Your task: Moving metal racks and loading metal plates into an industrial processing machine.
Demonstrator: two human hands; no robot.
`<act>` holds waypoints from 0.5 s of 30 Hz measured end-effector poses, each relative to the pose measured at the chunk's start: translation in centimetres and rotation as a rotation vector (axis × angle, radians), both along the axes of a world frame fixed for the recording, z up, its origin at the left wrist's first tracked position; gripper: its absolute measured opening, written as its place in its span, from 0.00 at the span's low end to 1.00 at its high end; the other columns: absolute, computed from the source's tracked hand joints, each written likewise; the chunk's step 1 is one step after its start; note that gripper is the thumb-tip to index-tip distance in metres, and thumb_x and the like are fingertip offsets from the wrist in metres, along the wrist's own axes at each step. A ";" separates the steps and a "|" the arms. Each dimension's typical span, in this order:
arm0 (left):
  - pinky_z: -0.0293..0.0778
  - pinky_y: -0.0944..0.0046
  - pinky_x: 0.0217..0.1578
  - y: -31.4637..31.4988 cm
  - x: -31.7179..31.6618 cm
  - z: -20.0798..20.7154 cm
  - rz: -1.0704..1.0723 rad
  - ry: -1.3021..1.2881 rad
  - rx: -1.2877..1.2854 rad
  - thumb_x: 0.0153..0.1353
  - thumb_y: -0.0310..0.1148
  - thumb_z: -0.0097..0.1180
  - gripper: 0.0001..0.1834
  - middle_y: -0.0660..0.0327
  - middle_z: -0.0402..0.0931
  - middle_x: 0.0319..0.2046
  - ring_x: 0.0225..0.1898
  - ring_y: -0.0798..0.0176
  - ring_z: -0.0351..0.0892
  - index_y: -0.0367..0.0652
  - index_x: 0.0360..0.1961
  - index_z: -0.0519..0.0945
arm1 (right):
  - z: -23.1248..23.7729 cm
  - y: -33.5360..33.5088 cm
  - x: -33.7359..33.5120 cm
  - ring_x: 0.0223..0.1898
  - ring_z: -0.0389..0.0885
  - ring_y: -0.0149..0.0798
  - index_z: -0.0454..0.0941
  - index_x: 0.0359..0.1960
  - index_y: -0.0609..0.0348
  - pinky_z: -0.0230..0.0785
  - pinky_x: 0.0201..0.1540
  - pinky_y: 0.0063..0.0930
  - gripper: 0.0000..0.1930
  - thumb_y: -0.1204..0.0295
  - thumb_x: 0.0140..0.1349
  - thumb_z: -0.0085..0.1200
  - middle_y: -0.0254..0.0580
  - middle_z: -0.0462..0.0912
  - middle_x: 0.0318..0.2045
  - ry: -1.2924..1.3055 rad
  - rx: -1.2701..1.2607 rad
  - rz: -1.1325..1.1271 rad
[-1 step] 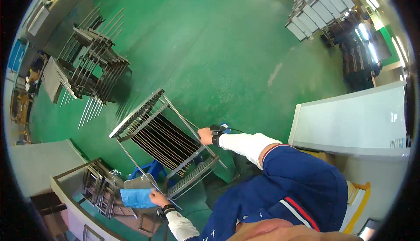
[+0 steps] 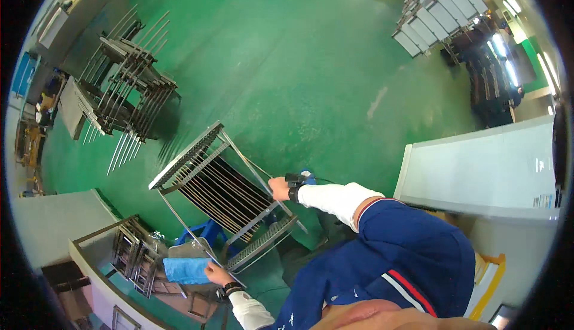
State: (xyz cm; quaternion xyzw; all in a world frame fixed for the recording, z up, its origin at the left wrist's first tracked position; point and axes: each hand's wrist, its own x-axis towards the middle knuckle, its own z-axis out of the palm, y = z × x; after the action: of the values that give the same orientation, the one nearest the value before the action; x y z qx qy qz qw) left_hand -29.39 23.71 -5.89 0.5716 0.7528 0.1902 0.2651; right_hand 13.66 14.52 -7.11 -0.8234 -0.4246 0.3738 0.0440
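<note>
A metal rack [image 2: 258, 243] with toothed side rails stands before me, tilted in view, with a row of thin rods across it and a dark space behind them. My right hand [image 2: 278, 189] is closed at the rack's right-hand upright bar; a thin tan rod or edge runs up and left from beside it, and the fingertips are partly hidden. Near the rack's lower left corner, my left hand [image 2: 216, 274] is closed on one end of a folded blue cloth [image 2: 186, 270], which extends to the left. Both wrists wear dark bands.
A blue stool [image 2: 209, 232] is partly hidden behind the rack. Stacked metal frames [image 2: 128, 84] with protruding rods stand far left. At lower left is a framed bench [image 2: 98, 288] beside more metal parts [image 2: 134, 258]. A pale panel [image 2: 478, 168] lies right; white panels [image 2: 439, 16] stand far right.
</note>
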 end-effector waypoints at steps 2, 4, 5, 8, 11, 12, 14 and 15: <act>0.72 0.55 0.39 -3.7 1.3 1.1 0.163 0.141 0.130 0.60 0.38 0.58 0.18 0.50 0.77 0.31 0.35 0.52 0.76 0.29 0.38 0.76 | 0.4 -0.5 0.7 0.34 0.83 0.54 0.77 0.27 0.62 0.75 0.35 0.45 0.08 0.73 0.43 0.58 0.56 0.82 0.29 0.061 0.019 0.060; 0.71 0.55 0.41 -6.6 3.2 2.2 0.341 0.392 0.060 0.57 0.41 0.60 0.21 0.48 0.77 0.39 0.40 0.53 0.76 0.30 0.40 0.76 | 1.1 -0.7 1.2 0.32 0.82 0.56 0.77 0.29 0.61 0.74 0.33 0.47 0.12 0.74 0.41 0.61 0.54 0.82 0.27 0.017 0.052 0.085; 0.70 0.56 0.42 -8.2 4.2 2.6 0.436 0.303 0.012 0.56 0.44 0.62 0.26 0.51 0.76 0.40 0.40 0.53 0.74 0.32 0.46 0.73 | 1.3 -1.0 2.1 0.32 0.82 0.56 0.77 0.30 0.60 0.73 0.33 0.47 0.11 0.74 0.41 0.60 0.54 0.81 0.27 0.098 0.108 0.093; 0.68 0.57 0.37 -12.5 7.9 2.1 0.604 -0.441 -0.021 0.56 0.48 0.61 0.28 0.57 0.74 0.35 0.36 0.56 0.72 0.38 0.49 0.71 | 1.5 -2.1 5.2 0.32 0.81 0.57 0.77 0.30 0.59 0.73 0.34 0.47 0.11 0.73 0.42 0.59 0.55 0.80 0.27 0.222 0.217 0.102; 0.65 0.68 0.29 -14.1 9.2 0.7 0.808 -0.876 -0.481 0.55 0.52 0.62 0.29 0.61 0.67 0.33 0.35 0.62 0.69 0.47 0.51 0.68 | 1.4 -2.3 8.7 0.33 0.80 0.57 0.78 0.29 0.59 0.72 0.34 0.46 0.09 0.75 0.42 0.56 0.54 0.80 0.27 0.237 0.228 0.131; 0.68 0.67 0.30 -14.3 9.7 -0.4 0.802 -0.974 -0.459 0.56 0.52 0.62 0.31 0.60 0.67 0.36 0.35 0.61 0.70 0.48 0.54 0.67 | 1.5 -2.3 9.8 0.34 0.80 0.55 0.78 0.28 0.58 0.71 0.35 0.46 0.08 0.75 0.44 0.54 0.52 0.81 0.28 0.227 0.148 0.139; 0.71 0.57 0.42 -15.1 9.9 -2.1 0.022 -0.638 -0.302 0.57 0.51 0.60 0.35 0.57 0.66 0.43 0.40 0.56 0.71 0.50 0.62 0.62 | 1.9 -1.9 11.7 0.32 0.81 0.54 0.78 0.26 0.56 0.71 0.33 0.46 0.06 0.73 0.44 0.54 0.50 0.81 0.25 0.125 0.103 0.150; 0.69 0.53 0.47 -14.8 10.0 -3.0 0.439 -0.930 -0.390 0.60 0.50 0.57 0.36 0.55 0.64 0.48 0.45 0.53 0.70 0.53 0.65 0.58 | 2.3 -1.8 12.6 0.32 0.81 0.54 0.79 0.26 0.56 0.71 0.33 0.46 0.07 0.72 0.44 0.53 0.51 0.81 0.26 0.131 0.127 0.153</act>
State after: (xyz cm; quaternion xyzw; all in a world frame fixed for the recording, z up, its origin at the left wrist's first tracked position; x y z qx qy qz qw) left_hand -19.38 8.88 -8.88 0.1972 0.6792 0.3307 0.6249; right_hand 26.28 12.70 -4.85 -0.7579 -0.5053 0.4014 0.0952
